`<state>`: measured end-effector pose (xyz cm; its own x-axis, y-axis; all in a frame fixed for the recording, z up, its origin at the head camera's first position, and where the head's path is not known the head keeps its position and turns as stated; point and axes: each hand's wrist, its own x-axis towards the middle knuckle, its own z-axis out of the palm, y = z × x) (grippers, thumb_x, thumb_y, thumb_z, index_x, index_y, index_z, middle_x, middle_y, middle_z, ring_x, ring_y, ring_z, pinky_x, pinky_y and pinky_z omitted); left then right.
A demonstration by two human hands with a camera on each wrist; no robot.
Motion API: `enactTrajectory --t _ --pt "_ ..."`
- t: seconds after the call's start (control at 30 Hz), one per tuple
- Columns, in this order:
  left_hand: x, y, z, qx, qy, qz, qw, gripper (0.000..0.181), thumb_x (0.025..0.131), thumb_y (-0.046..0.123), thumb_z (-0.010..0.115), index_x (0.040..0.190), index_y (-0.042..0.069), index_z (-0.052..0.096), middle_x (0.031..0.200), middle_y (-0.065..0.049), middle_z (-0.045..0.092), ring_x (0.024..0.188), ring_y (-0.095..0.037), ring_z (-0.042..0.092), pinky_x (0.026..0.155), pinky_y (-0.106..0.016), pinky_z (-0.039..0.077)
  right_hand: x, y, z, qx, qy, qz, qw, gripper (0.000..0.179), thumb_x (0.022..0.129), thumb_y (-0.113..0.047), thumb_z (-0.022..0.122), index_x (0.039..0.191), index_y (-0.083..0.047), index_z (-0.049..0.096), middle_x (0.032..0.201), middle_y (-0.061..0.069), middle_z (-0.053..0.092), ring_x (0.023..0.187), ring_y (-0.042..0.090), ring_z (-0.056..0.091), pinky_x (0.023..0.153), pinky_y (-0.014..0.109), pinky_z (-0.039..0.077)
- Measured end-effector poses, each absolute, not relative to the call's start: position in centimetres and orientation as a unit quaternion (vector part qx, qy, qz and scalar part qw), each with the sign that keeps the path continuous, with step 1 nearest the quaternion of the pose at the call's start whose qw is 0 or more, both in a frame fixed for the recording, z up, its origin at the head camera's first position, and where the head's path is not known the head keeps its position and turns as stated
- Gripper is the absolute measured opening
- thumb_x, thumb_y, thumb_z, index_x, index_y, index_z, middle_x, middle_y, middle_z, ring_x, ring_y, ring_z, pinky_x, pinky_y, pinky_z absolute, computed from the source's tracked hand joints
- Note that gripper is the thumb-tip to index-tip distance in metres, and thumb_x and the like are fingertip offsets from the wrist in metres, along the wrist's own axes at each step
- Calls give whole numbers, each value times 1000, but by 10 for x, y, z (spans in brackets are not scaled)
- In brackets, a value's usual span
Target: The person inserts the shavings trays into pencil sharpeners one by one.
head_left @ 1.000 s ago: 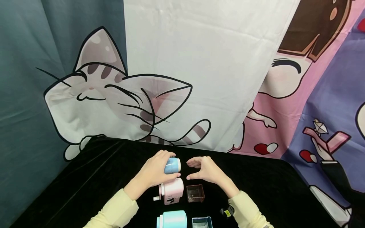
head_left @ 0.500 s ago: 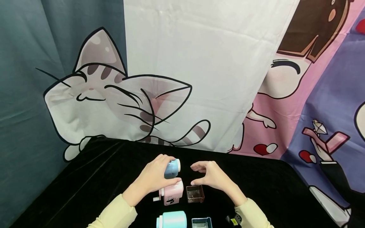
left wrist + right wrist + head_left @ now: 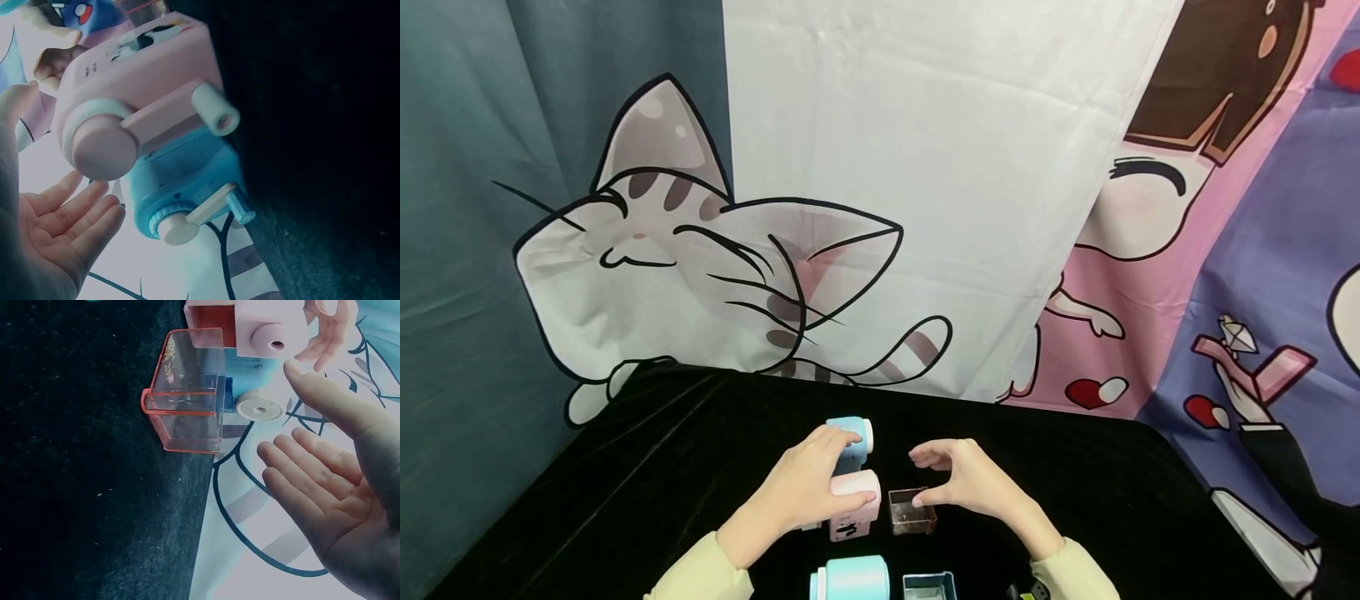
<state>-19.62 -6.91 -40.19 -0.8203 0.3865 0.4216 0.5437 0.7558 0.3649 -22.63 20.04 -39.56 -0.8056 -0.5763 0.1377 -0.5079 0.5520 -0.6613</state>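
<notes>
My left hand [image 3: 805,483] arches over the pink hand-crank pencil sharpener [image 3: 855,508], its thumb across the near side and its fingertips over the blue pencil sharpener [image 3: 852,457] behind. In the left wrist view the fingers are loosely extended, and the pink sharpener's crank [image 3: 159,119] faces the camera. My right hand [image 3: 973,479] hovers by a clear drawer with a reddish rim [image 3: 912,523], fingers apart and nothing between them. The right wrist view shows some shavings in that drawer, which stands apart from the pink sharpener's open drawer slot [image 3: 212,326].
Nearer me stand a turquoise pencil sharpener [image 3: 853,577] and a blue-rimmed drawer [image 3: 929,576], both cut off by the frame's lower edge. Black cloth [image 3: 700,467] covers the table, and a cartoon-printed curtain [image 3: 820,275] hangs behind it.
My left hand has drawn back from around the blue sharpener to over the pink one. My right hand has come nearer me and rightward, down to the clear drawer.
</notes>
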Motion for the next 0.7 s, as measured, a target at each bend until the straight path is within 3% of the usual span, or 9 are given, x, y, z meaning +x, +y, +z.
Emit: enactTrajectory --t 0.33,0.7 --pt "-195 -68 -411 -266 -920 -243 157 60 70 50 74 119 17 59 114 4 63 100 -8 57 78 -31 54 -219 207 -402 -315 882 -347 56 58 70 -31 85 117 -3 65 116 12 68 109 23 64 94 34 51" --pt "-193 -67 -421 -283 -919 -233 144 63 73 55 72 119 14 59 118 3 63 106 -10 58 85 -32 54 -218 213 -416 -319 883 -340 59 64 67 -31 87 117 -1 63 117 12 67 109 26 63 94 38 51"
